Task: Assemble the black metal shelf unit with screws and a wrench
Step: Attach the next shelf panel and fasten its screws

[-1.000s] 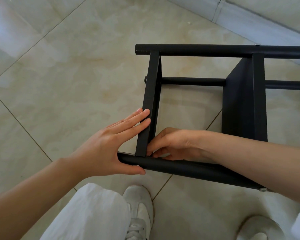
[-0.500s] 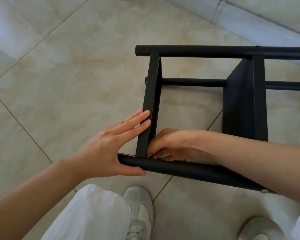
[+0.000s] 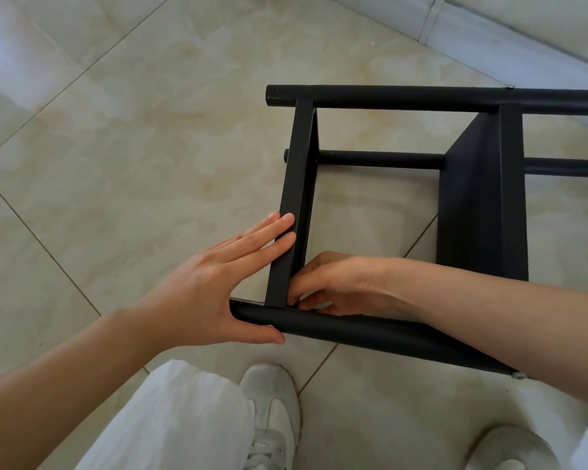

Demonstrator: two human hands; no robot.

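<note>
Your left hand (image 3: 211, 283) presses flat-fingered against the black metal shelf frame (image 3: 381, 212); your right hand (image 3: 330, 286) pinches something unseen at its corner joint.

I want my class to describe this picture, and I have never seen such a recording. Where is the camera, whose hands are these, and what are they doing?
The camera sits on the person's head, looking down at their own arms. A black metal shelf frame lies on its side on the tiled floor. The left hand presses flat against a crossbar, thumb under the near tube. The right hand works its fingertips at the joint; whether it pinches a screw is hidden. No wrench shows. White shoes stand below.
</note>
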